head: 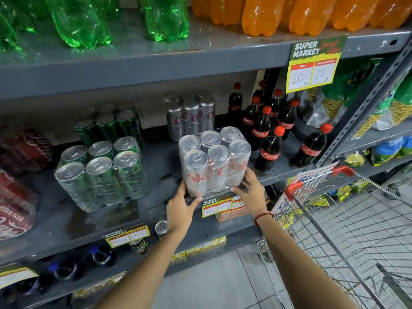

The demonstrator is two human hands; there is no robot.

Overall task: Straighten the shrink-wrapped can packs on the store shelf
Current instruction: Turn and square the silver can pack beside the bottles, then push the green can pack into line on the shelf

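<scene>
A shrink-wrapped pack of silver cola cans [214,159] stands at the front edge of the grey middle shelf [156,210]. My left hand [181,207] grips its lower left corner and my right hand [250,192] grips its lower right side. A second silver pack [190,115] stands behind it near the back. To the left stands a wrapped pack of green cans [100,172], with another green pack [109,126] behind it. Red can packs [15,197] lie at the far left.
Small cola bottles [269,134] stand just right of the held pack. Green and orange bottles fill the shelf above. A wire shopping cart [347,230] with red handle is at my right. Price tags [216,206] hang on the shelf edges. Loose cans and bottles sit on the lower shelf.
</scene>
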